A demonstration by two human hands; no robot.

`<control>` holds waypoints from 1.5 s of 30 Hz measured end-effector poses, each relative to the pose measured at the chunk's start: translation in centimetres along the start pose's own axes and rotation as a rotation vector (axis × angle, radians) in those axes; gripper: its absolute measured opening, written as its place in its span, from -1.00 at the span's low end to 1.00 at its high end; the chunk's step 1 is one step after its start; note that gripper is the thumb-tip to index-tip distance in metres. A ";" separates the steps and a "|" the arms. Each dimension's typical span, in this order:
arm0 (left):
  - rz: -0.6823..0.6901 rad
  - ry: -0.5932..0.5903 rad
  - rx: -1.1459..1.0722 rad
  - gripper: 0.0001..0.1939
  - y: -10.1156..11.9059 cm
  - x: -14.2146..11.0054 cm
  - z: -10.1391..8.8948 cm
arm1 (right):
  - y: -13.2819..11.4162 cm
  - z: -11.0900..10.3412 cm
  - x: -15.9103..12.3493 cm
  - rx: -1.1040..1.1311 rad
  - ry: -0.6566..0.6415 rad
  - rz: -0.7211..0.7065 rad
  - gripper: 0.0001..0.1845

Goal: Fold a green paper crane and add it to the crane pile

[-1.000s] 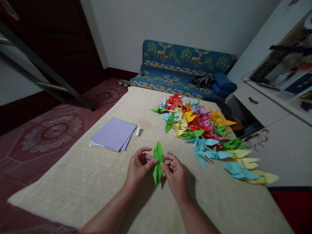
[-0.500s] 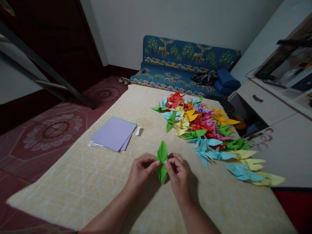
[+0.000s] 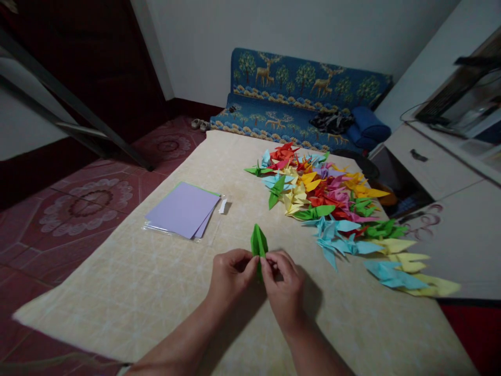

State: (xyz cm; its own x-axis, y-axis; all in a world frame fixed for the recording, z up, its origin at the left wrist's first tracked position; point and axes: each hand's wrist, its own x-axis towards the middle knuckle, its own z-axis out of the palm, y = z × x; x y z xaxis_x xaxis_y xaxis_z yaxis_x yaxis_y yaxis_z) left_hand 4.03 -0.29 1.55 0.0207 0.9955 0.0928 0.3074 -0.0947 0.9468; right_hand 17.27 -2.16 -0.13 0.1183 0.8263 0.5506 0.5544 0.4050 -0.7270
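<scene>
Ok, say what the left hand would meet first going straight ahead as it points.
The left hand would first meet the pointed green folded-paper piece it pinches; then probably the right hand, though depth is unclear.

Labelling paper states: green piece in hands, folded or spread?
Folded: the green paper tapers to a creased tip beyond left hand and right hand, which partly hide it.

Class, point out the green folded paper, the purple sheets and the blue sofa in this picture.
Green folded paper [image 3: 259, 243], head view: its upper folded part.
Purple sheets [image 3: 183, 210], head view: middle of the topmost one.
Blue sofa [image 3: 293, 84], head view: its backrest.
</scene>
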 end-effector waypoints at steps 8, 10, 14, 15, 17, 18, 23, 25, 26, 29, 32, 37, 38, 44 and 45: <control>0.296 -0.006 0.200 -0.80 0.2 -0.5 -0.2 | -0.7 0.1 0.3 -0.032 0.028 -0.126 -0.83; 0.358 -0.004 0.223 -0.81 0.1 -0.5 -0.2 | -0.8 0.1 0.3 -0.034 0.022 -0.130 -0.80; 0.431 0.008 0.258 -0.83 -0.4 -0.7 -0.1 | -0.9 0.1 0.1 -0.032 0.005 -0.129 -0.76; 0.443 0.014 0.265 -0.83 -0.4 -0.7 0.0 | -0.9 0.1 0.0 -0.031 -0.002 -0.127 -0.75; 0.468 0.026 0.273 -0.83 -0.5 -0.8 0.0 | -0.9 0.0 -0.1 -0.025 -0.016 -0.121 -0.74; 0.477 0.027 0.274 -0.83 -0.4 -0.8 0.0 | -0.9 -0.1 0.0 -0.018 -0.027 -0.114 -0.73; 0.481 -0.022 0.228 -0.80 0.1 -1.1 -0.2 | -1.2 -0.3 0.2 0.056 -0.075 0.002 -0.78; 0.486 -0.044 0.192 -0.75 0.1 -1.2 -0.3 | -1.1 -0.2 0.2 0.103 -0.067 0.093 -0.86; 0.487 -0.055 0.173 -0.73 0.0 -1.2 -0.3 | -1.1 -0.1 0.1 0.132 -0.062 0.147 -0.89; 0.480 -0.077 0.126 -0.70 -0.2 -1.3 -0.3 | -0.8 0.0 0.1 0.211 -0.049 0.301 -0.86; 0.448 -0.109 0.091 -0.69 -0.3 -1.3 -0.4 | -0.4 0.0 0.3 0.235 -0.033 0.364 -0.87; 0.440 -0.011 0.028 -0.85 0.4 -1.0 -0.6 | 0.0 -0.4 0.2 0.191 -0.045 0.362 -0.80; 0.432 0.048 0.021 -0.91 0.6 -0.9 -0.6 | -0.1 -0.4 0.1 0.180 -0.059 0.361 -0.80; 0.057 0.028 -0.239 -0.45 0.3 -0.1 -0.7 | -0.4 -0.5 -0.3 0.090 -0.139 0.240 -0.85; 0.002 -0.038 -0.349 -0.39 0.1 0.1 -0.7 | -0.5 -0.5 -0.3 0.098 -0.143 0.218 -0.85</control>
State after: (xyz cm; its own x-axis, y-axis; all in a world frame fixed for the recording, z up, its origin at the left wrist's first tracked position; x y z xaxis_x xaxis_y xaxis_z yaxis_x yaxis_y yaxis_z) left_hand 3.37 -0.24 1.88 0.0582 0.9943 0.0890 -0.0363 -0.0870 0.9955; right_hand 17.38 -2.82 0.23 0.1045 0.9421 0.3186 0.4455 0.2421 -0.8619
